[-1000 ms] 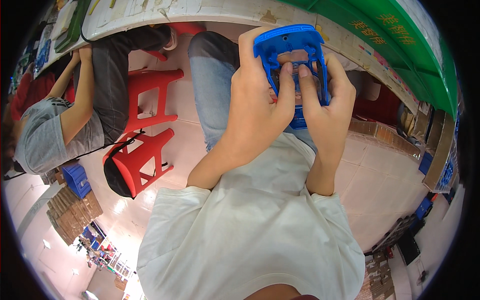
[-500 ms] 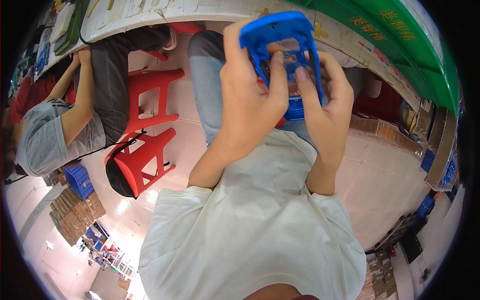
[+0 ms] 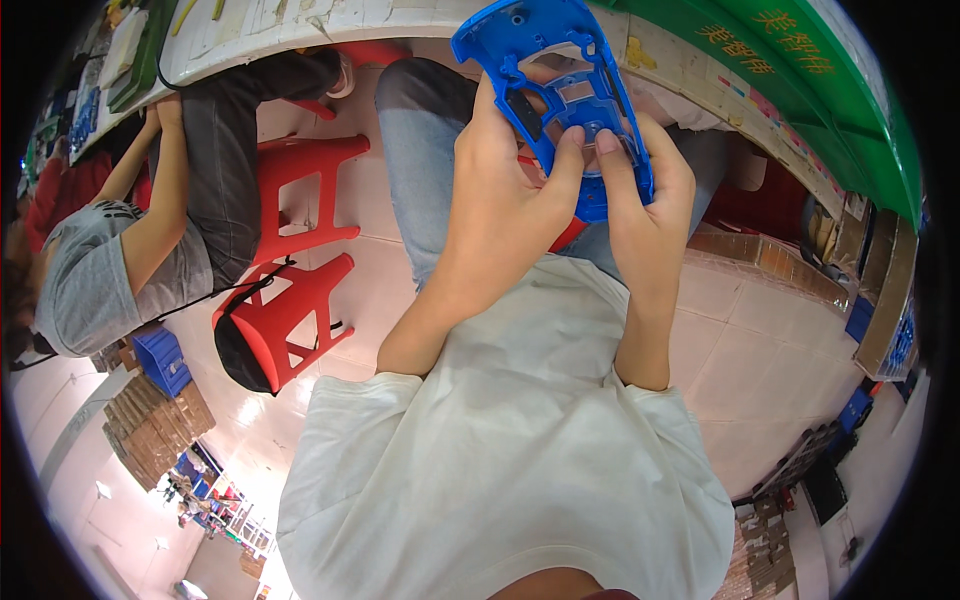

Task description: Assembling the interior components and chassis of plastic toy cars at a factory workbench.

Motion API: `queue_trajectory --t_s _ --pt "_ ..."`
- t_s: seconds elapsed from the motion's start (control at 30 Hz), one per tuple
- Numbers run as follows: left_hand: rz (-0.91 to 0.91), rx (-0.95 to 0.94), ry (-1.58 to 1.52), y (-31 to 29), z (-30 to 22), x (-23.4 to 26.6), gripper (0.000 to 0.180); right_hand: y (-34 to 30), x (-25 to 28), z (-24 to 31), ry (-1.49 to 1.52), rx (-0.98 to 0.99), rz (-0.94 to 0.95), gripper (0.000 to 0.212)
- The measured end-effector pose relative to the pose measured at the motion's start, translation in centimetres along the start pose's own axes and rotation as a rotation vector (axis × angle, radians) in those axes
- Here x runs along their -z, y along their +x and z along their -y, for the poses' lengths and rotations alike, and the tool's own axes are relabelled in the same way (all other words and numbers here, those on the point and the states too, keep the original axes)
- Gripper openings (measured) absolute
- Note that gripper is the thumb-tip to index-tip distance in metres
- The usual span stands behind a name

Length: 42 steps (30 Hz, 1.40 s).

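A blue plastic housing [image 3: 540,48], shaped like a hollow frame with openings and screw posts, is held up in front of me over my lap. My left hand [image 3: 510,185] grips its left side, the thumb pressing on the lower inner part. My right hand [image 3: 645,185] wraps round the right edge, its thumb next to the left one. A clear part [image 3: 592,118] shows in the housing's middle opening, close to both thumb tips. Most of my fingers are hidden behind the housing, which tilts with its wide end toward the far left.
Beyond the housing runs a worn white worktable [image 3: 330,22], with a green bin [image 3: 860,110] at its right. On the left, a co-worker in a grey shirt [image 3: 90,270] sits near red stools [image 3: 290,310]. Cardboard trays [image 3: 775,265] lie to the right.
The housing has turned, its wide end swinging left and away, so more of its inner face shows. Both hands keep their hold, with the thumbs now nearer together.
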<state>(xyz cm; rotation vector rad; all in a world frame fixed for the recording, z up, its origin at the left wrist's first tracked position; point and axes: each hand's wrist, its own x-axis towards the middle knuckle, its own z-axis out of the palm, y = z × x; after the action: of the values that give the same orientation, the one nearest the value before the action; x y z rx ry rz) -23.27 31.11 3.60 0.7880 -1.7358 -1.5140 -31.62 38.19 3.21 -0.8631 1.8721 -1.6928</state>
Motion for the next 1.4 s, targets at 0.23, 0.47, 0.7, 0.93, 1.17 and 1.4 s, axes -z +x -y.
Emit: queue_trajectory --t_s 0.23,0.47,0.7,0.93,1.17,1.4 --pt "-0.009 -0.003 -0.053 -0.14 0.19 -0.25 0.036 0.04 0.21 0.05 -0.069 0.024 -0.003 0.01" --pt "-0.021 0.001 -0.056 -0.12 0.12 -0.48 0.035 -0.02 -0.22 0.29 -0.045 0.051 -0.061 0.011" --pt "-0.025 -0.028 -0.06 -0.12 0.27 -0.75 0.034 -0.01 0.0 -0.28 -0.111 0.057 -0.066 0.009" --pt "-0.02 -0.019 -0.06 -0.04 0.17 -0.69 0.034 -0.04 -0.35 -0.36 -0.09 0.112 -0.078 0.009" --pt "-0.004 -0.061 -0.082 -0.02 0.37 -0.77 0.035 -0.21 -0.19 -0.36 -0.001 0.039 -0.046 0.01" --pt "0.026 -0.044 -0.11 0.01 0.07 -0.47 0.036 -0.13 -0.45 -0.58 -0.018 0.06 -0.076 0.011"
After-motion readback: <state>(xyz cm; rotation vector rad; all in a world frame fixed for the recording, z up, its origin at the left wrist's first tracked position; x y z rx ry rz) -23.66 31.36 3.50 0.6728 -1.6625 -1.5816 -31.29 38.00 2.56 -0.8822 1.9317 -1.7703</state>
